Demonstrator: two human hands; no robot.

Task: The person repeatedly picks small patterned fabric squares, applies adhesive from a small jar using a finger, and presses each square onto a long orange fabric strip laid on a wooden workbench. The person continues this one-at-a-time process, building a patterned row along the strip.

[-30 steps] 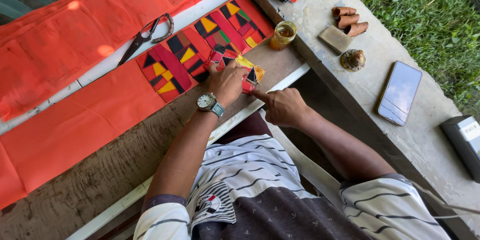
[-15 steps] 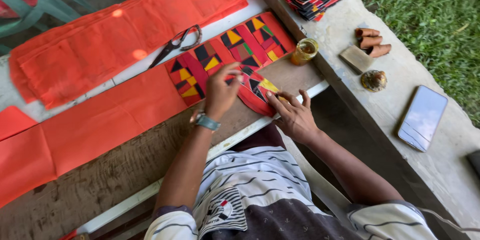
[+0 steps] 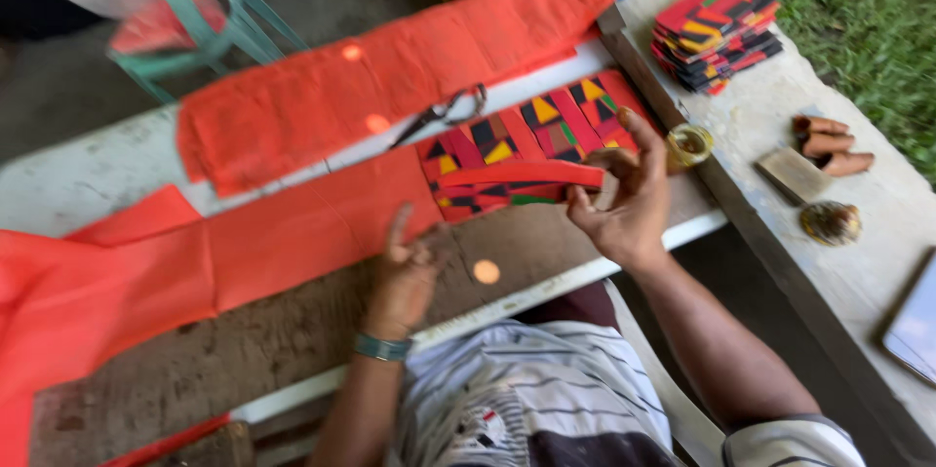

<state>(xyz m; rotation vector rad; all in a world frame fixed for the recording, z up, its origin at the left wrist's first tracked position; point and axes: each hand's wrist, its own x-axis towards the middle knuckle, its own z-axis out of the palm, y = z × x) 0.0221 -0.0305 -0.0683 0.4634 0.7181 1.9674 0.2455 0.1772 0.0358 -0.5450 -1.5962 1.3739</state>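
The patterned cloth strip (image 3: 526,150) lay on the tabletop (image 3: 292,330), its near edge folded over. That fold was pinched by the right hand (image 3: 624,204); the left hand (image 3: 405,267), fingers spread, rested near the orange fabric (image 3: 292,233). Step judged: hem folding; flat pressing needed.

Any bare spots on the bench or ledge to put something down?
Bare wood below the orange cloth, beside the left hand. Bare ledge between the patterned stack and the block. Crowded around the right hand, patterned strip, and scissors.
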